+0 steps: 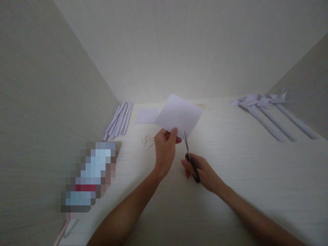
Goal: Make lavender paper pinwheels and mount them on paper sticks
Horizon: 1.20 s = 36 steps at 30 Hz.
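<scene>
Holding a white sheet of paper (179,114) up over a pale, wood-grained work surface (230,167), a person brings a pair of scissors (194,166) to its lower edge. The sheet is plain and four-sided, turned cornerwise like a diamond, its face smooth and unmarked. It sits just beyond the hands, near the middle of the view, overlapping a smaller-looking piece of white paper (147,116) on the surface behind it. The scissors have black handles and slim metal blades; the tip overlaps the sheet near its lowest corner, though whether it has cut in cannot be told.

The left hand (165,150) pinches the sheet's lower edge, thumb on the near face and fingers tucked behind, its forearm slanting up from the bottom of the view. The right hand (203,169) is closed around the scissors' handles, blades pointing away from the body, its forearm reaching in from the lower right corner.

At far left lies a cluster of thin white paper rolls (120,119); pale scraps (147,140) are scattered near the left hand. At right, three longer paper tubes (275,123) lie slanted beneath crumpled-looking white paper pieces (263,99).
</scene>
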Tool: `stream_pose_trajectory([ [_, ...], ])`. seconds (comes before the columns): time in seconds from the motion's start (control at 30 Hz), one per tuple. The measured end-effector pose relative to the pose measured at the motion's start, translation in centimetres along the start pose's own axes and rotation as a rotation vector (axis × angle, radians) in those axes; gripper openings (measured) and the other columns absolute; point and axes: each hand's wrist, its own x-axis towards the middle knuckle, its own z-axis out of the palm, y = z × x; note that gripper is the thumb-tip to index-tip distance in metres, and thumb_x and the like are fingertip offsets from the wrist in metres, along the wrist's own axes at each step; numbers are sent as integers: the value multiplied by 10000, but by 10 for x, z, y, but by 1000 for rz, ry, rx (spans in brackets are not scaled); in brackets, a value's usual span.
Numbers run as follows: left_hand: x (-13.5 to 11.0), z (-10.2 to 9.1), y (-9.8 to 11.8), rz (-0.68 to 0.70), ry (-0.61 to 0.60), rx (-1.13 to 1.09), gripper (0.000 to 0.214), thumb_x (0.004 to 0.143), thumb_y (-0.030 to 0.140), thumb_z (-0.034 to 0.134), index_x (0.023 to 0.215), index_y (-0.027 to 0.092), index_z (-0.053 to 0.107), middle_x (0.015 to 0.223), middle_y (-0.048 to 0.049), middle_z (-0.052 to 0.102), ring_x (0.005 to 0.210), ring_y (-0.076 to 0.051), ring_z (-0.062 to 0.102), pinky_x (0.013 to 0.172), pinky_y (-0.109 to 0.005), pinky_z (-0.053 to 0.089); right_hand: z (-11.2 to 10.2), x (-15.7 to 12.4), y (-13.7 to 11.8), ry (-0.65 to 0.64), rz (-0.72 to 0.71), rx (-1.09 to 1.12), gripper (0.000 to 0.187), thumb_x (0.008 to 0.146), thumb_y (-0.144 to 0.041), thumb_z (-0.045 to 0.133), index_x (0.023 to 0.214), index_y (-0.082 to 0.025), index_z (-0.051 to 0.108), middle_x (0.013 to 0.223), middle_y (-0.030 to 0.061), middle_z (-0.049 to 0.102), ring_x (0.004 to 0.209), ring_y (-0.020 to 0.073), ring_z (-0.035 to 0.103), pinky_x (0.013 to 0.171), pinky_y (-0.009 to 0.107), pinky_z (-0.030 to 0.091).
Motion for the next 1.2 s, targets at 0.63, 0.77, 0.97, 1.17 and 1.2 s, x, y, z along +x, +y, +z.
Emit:
stream_pose_trajectory([
  [0.63,-1,0,-2,11,-1,18,226,680,348,548,631,129,531,472,42,485,461,-97,544,470,-214,464,0,2,2,14,32,-27,356,762,-470,421,561,-176,418,469,-17,495,431,86,443,428,204,338],
  [0.77,-1,0,-2,13,3,18,231,675,353,553,627,128,531,463,43,478,455,-97,540,467,-214,465,1,2,4,16,32,-32,367,759,-484,417,557,-177,417,459,-15,498,425,88,447,425,205,340],
  [0.97,-1,0,-2,11,-6,15,236,670,361,554,631,129,533,467,39,494,459,-99,542,473,-219,468,1,2,3,21,36,-36,371,761,-482,415,547,-179,414,442,-16,498,402,86,432,412,204,331],
  [1.17,-1,0,-2,19,-5,25,228,673,355,553,627,134,526,458,47,472,453,-97,539,465,-212,463,1,2,3,21,34,-80,390,770,-479,402,524,-177,417,433,-9,503,408,89,448,431,203,343],
  [1.2,-1,0,-3,19,-7,26,227,674,355,553,629,135,525,459,48,470,454,-97,540,463,-210,462,1,2,3,22,34,-84,390,771,-478,401,523,-177,415,431,-9,503,407,88,446,431,202,342],
])
